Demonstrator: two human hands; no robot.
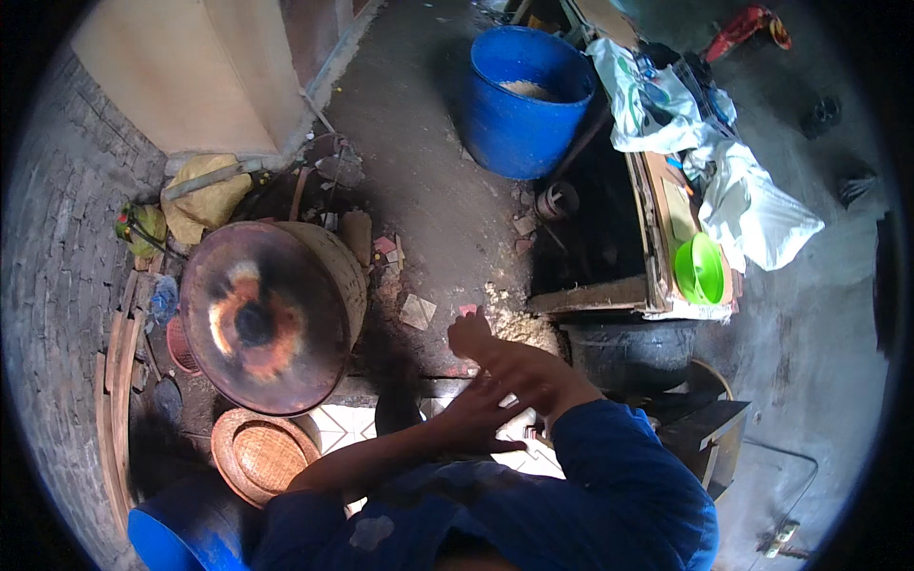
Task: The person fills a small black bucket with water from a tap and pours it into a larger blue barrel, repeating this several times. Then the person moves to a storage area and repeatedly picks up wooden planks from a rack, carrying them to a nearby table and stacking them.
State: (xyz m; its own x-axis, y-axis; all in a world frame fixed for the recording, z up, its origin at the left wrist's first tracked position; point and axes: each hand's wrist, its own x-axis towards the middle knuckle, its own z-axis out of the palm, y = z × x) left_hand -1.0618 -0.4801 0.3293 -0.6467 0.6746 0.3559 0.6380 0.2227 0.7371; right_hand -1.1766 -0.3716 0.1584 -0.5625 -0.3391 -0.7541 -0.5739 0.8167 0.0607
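Observation:
My right hand is curled into a fist over the ground ahead of me, with nothing seen sticking out of it. Its forearm reaches in from the right, bare below a blue sleeve. My left hand lies across that right forearm with its fingers spread, seeming to touch it. The left arm comes in from the lower left. Beyond the fist are broken tile pieces and a pale crumbly patch on the ground.
Left stands a large round pan, scorched brown, beside woven baskets. A blue barrel is ahead. On the right, a wooden stand bears a green bowl and white plastic bags. Another blue barrel is at lower left.

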